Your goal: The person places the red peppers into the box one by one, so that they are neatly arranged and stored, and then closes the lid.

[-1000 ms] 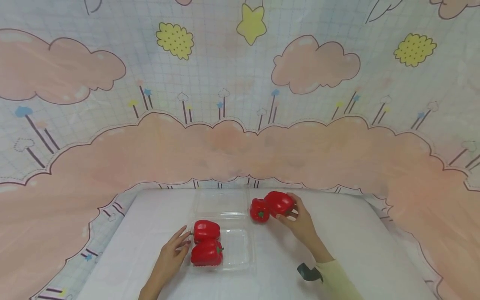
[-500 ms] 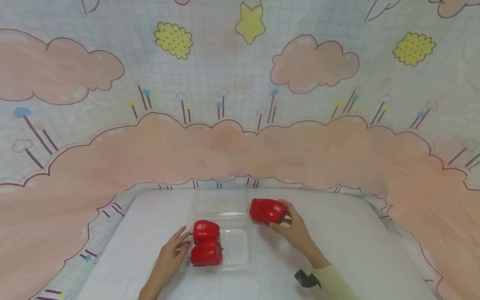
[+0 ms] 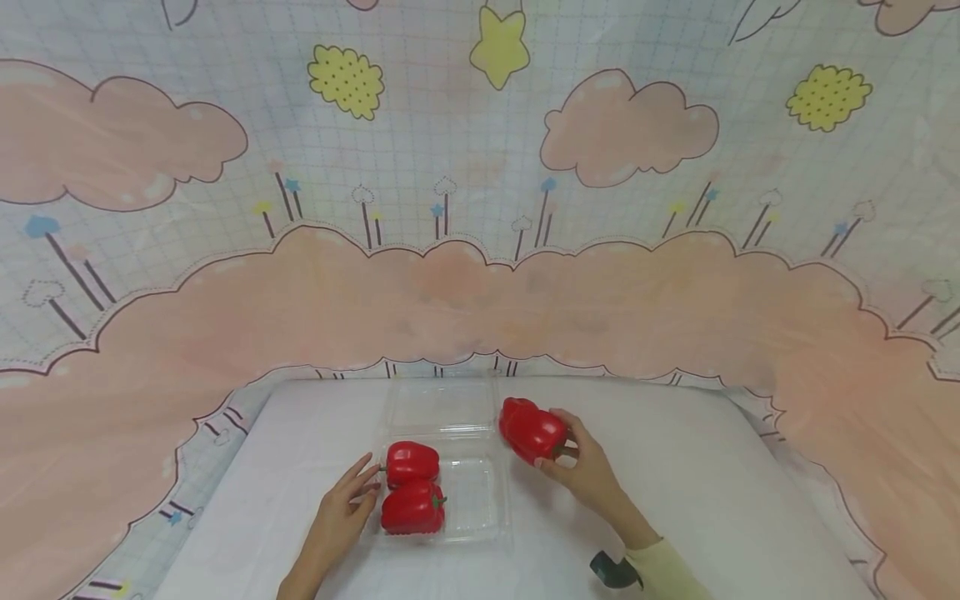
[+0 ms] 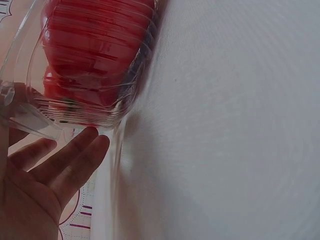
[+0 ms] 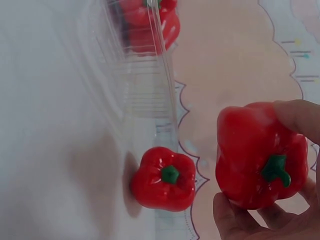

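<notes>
My right hand (image 3: 588, 471) grips a red bell pepper (image 3: 542, 435) by its stem end, thumb on one side and fingers on the other. In the right wrist view this pepper (image 5: 252, 145) shows its green stem, raised off the table. A second bell pepper (image 5: 162, 182) stands on the table, mostly hidden behind the held one in the head view. Two more red bell peppers, a far one (image 3: 411, 461) and a near one (image 3: 412, 507), lie in the left half of a clear plastic container (image 3: 480, 533). My left hand (image 3: 341, 508) stays at its left edge, fingers extended against the side.
The container's clear lid (image 3: 442, 406) lies folded back behind it, hinged to the base. All this is on a white-covered table (image 3: 697, 467). A patterned curtain (image 3: 480, 292) hangs behind. A dark strap piece (image 3: 613, 571) sticks out by the right sleeve (image 3: 667, 571).
My right hand has brought its bell pepper left and nearer to me, in front of the standing pepper. My left hand and the container have stayed in place.
</notes>
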Tool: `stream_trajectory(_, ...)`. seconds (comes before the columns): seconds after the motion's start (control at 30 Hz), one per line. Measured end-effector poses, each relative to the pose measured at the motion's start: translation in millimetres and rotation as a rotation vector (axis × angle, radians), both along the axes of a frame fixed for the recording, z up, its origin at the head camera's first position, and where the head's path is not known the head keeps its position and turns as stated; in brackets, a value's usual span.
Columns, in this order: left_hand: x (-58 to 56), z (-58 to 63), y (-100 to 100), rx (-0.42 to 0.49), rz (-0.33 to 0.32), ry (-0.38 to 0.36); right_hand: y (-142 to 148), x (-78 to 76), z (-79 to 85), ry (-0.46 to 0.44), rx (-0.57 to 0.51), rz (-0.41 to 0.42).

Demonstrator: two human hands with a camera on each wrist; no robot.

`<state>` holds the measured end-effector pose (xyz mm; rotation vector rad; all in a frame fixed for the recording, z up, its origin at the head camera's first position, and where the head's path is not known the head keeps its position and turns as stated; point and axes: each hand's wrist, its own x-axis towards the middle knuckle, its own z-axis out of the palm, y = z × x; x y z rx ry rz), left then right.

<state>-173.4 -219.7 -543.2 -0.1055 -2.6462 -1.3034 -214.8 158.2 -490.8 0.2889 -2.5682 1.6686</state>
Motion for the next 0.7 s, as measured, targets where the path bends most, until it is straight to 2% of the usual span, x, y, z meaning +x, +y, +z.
stream_trajectory(0.33, 1.4, 1.9, 1.1, 0.004, 0.004, 0.004, -7.0, 9.3, -2.6, -0.02, -0.031, 0.04)
stream_trajectory(0.7, 0.7, -2.3, 0.4, 0.017, 0.005, 0.008, -21.2, 14.4, -6.7, -0.019, -0.05, 0.145)
